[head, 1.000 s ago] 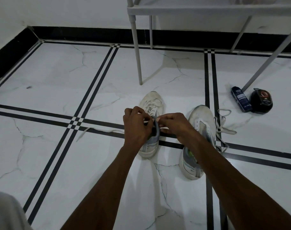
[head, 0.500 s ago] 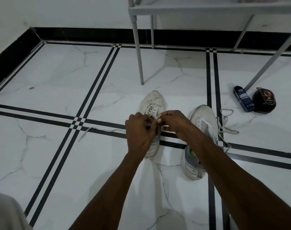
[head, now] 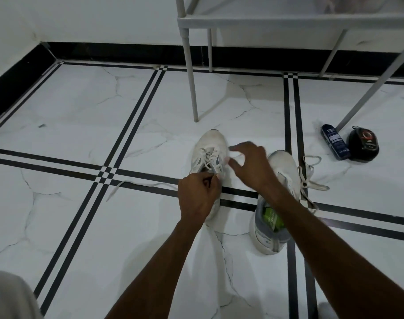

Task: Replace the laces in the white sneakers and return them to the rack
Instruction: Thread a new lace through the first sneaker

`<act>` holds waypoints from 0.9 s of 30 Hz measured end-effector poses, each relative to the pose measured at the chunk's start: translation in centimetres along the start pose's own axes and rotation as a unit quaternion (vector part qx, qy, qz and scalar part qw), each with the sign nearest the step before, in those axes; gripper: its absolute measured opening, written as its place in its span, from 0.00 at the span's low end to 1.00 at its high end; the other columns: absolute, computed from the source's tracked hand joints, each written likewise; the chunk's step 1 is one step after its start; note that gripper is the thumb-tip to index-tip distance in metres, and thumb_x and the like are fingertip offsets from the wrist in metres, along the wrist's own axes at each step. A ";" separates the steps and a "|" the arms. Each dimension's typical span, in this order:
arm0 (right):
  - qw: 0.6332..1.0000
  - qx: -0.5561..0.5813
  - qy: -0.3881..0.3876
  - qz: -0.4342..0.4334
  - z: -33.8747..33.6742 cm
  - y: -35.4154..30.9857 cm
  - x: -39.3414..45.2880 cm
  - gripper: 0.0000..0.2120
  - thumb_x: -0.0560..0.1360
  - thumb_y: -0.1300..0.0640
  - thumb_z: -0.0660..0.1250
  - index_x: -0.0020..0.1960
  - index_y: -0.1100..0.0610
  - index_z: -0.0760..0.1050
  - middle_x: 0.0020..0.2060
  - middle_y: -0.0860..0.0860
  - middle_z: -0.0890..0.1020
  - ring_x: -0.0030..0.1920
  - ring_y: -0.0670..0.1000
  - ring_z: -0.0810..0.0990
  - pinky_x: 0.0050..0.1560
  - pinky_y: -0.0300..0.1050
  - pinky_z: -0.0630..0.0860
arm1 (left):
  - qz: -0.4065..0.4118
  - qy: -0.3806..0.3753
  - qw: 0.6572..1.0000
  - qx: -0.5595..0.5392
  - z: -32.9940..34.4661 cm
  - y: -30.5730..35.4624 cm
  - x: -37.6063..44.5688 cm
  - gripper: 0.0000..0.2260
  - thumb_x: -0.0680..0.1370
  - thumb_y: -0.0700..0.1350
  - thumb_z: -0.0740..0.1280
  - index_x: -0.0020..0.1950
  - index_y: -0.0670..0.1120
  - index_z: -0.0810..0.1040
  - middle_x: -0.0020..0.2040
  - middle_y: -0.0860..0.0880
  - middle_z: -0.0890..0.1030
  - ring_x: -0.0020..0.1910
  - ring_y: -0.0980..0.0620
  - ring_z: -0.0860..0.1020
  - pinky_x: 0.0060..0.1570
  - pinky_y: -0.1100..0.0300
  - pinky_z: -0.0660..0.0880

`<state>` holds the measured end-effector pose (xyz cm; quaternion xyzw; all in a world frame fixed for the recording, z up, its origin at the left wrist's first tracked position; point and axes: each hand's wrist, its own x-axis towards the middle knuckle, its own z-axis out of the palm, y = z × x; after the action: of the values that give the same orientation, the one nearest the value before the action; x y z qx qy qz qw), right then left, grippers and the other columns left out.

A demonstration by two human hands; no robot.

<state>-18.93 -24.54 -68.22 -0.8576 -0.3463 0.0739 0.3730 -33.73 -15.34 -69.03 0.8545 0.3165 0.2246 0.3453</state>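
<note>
Sneakers sit on the floor; my left hand pinches the limp, light lace near the tongue, my right hand hovers slack-fingered; best gripped by its stiff tip

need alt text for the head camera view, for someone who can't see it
Seen from above, a person's left hand pinches a lace at the left white sneaker on a white marble floor, while the right hand hovers above it with blurred fingers apart. A second sneaker, laces loose, lies to the right, below a grey rack.
</note>
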 end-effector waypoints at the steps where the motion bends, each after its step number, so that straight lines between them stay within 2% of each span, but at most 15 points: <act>1: 0.998 -0.010 -0.053 -0.019 1.1 -0.6 -0.3 0.10 0.76 0.58 0.69 0.56 0.59 0.83 0.53 0.55 0.84 0.55 0.57 0.80 0.59 0.46 0.72 | 0.000 0.000 1.000 0.001 0.0 0.1 0.0 0.14 0.78 0.52 0.66 0.36 0.48 0.84 0.25 0.52 0.77 0.27 0.52 0.75 0.31 0.59 0.69; 3: 0.994 -0.034 -0.102 -0.020 2.2 -1.0 -0.5 0.08 0.76 0.60 0.66 0.46 0.60 0.85 0.44 0.56 0.86 0.46 0.57 0.83 0.51 0.47 0.77 | 0.000 0.001 1.000 0.001 -0.1 0.0 0.0 0.14 0.77 0.52 0.66 0.35 0.48 0.83 0.25 0.53 0.77 0.27 0.51 0.75 0.31 0.59 0.69; 4: 0.995 -0.062 -0.080 -0.012 2.2 -1.0 -0.4 0.10 0.76 0.61 0.65 0.43 0.61 0.84 0.41 0.57 0.85 0.43 0.57 0.82 0.49 0.50 0.78 | -0.002 0.001 1.000 0.000 0.0 -0.2 0.1 0.14 0.78 0.51 0.67 0.35 0.48 0.83 0.24 0.53 0.76 0.26 0.52 0.74 0.30 0.60 0.68; 6: 0.993 -0.077 0.084 0.035 0.4 0.3 0.5 0.10 0.77 0.64 0.62 0.44 0.63 0.82 0.42 0.59 0.83 0.43 0.57 0.81 0.49 0.52 0.78 | -0.008 0.000 1.000 -0.007 0.1 -0.6 0.1 0.13 0.78 0.50 0.69 0.35 0.48 0.83 0.23 0.54 0.73 0.25 0.54 0.72 0.30 0.63 0.66; 8: 0.952 -0.035 0.278 0.125 -3.4 2.0 1.4 0.09 0.77 0.67 0.62 0.48 0.62 0.81 0.48 0.60 0.81 0.49 0.58 0.81 0.51 0.44 0.75 | -0.012 -0.001 1.000 -0.010 0.2 -0.7 0.1 0.13 0.78 0.50 0.69 0.34 0.50 0.82 0.23 0.55 0.70 0.25 0.54 0.70 0.31 0.66 0.63; 9: 0.938 -0.031 0.308 0.158 -4.9 2.4 1.6 0.08 0.77 0.66 0.63 0.50 0.60 0.81 0.52 0.59 0.80 0.53 0.58 0.80 0.53 0.39 0.71 | -0.014 0.001 1.000 -0.007 0.2 -0.9 0.1 0.13 0.78 0.51 0.69 0.34 0.51 0.81 0.23 0.55 0.70 0.25 0.54 0.70 0.31 0.66 0.62; 11: 0.958 -0.056 0.230 0.162 -5.4 2.3 1.6 0.11 0.77 0.61 0.68 0.59 0.58 0.80 0.60 0.57 0.77 0.61 0.57 0.75 0.60 0.38 0.66 | -0.017 0.003 1.000 -0.009 0.2 -0.9 0.1 0.13 0.78 0.51 0.69 0.34 0.51 0.81 0.23 0.55 0.71 0.25 0.54 0.71 0.31 0.65 0.63; 13: 0.993 -0.020 0.074 0.089 -3.2 1.0 1.1 0.15 0.76 0.57 0.72 0.62 0.57 0.79 0.61 0.56 0.78 0.63 0.57 0.75 0.68 0.50 0.69 | -0.020 -0.002 1.000 -0.009 0.2 -0.8 0.1 0.12 0.78 0.51 0.69 0.36 0.51 0.83 0.24 0.55 0.73 0.26 0.54 0.72 0.31 0.65 0.63; 15: 0.998 0.003 -0.061 0.008 -0.3 -0.4 0.0 0.11 0.75 0.55 0.73 0.57 0.57 0.83 0.55 0.55 0.82 0.58 0.55 0.79 0.64 0.54 0.71 | -0.019 -0.002 1.000 -0.002 0.2 -0.6 0.2 0.11 0.78 0.51 0.69 0.38 0.50 0.85 0.25 0.54 0.76 0.27 0.53 0.74 0.31 0.65 0.64; 16: 0.995 0.005 -0.096 -0.011 0.7 -0.8 -0.4 0.08 0.75 0.56 0.72 0.53 0.57 0.84 0.51 0.54 0.84 0.54 0.54 0.81 0.61 0.50 0.73 | -0.018 0.000 1.000 0.002 0.2 -0.6 0.2 0.11 0.78 0.51 0.69 0.39 0.50 0.85 0.26 0.53 0.78 0.28 0.53 0.75 0.31 0.65 0.65; 19: 0.998 -0.030 -0.049 0.008 1.3 -0.7 -0.5 0.07 0.75 0.61 0.70 0.44 0.59 0.86 0.42 0.55 0.87 0.43 0.51 0.82 0.45 0.33 0.72 | -0.029 -0.005 1.000 0.006 0.2 -0.6 0.2 0.11 0.78 0.50 0.69 0.37 0.50 0.84 0.25 0.54 0.76 0.27 0.54 0.74 0.31 0.64 0.64; 21: 0.992 -0.107 -0.047 0.040 1.1 0.0 -0.7 0.07 0.75 0.61 0.69 0.45 0.59 0.87 0.42 0.55 0.86 0.46 0.53 0.83 0.50 0.42 0.76 | -0.031 -0.001 0.999 0.007 0.4 -0.9 0.2 0.14 0.78 0.50 0.69 0.32 0.51 0.78 0.23 0.56 0.69 0.25 0.56 0.69 0.31 0.65 0.61; 23: 0.978 -0.174 -0.090 0.070 1.3 0.1 -1.1 0.07 0.75 0.60 0.68 0.46 0.59 0.85 0.45 0.56 0.84 0.49 0.56 0.81 0.53 0.47 0.76 | -0.032 0.000 0.999 0.005 0.5 -0.8 0.1 0.14 0.77 0.50 0.69 0.32 0.49 0.79 0.23 0.56 0.70 0.25 0.56 0.69 0.32 0.65 0.62; 25: 0.986 -0.124 -0.049 0.096 1.4 -0.6 -1.5 0.06 0.75 0.60 0.69 0.48 0.61 0.82 0.46 0.54 0.79 0.46 0.52 0.80 0.45 0.39 0.75 | -0.028 0.002 1.000 -0.007 0.2 -0.5 0.2 0.11 0.77 0.50 0.70 0.35 0.49 0.82 0.25 0.57 0.73 0.27 0.56 0.72 0.33 0.65 0.64; 27: 0.991 -0.047 0.016 0.125 1.1 -1.7 -1.7 0.07 0.75 0.56 0.72 0.50 0.60 0.81 0.48 0.53 0.77 0.43 0.49 0.78 0.42 0.35 0.69 | -0.033 0.033 0.999 -0.015 -0.1 -0.5 0.3 0.13 0.77 0.52 0.71 0.34 0.51 0.78 0.28 0.57 0.74 0.30 0.57 0.73 0.33 0.65 0.65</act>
<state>-21.55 -24.24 -68.04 -0.9119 -0.2338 0.0899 0.3252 -33.77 -14.80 -69.23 0.8304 0.3520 0.2462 0.3548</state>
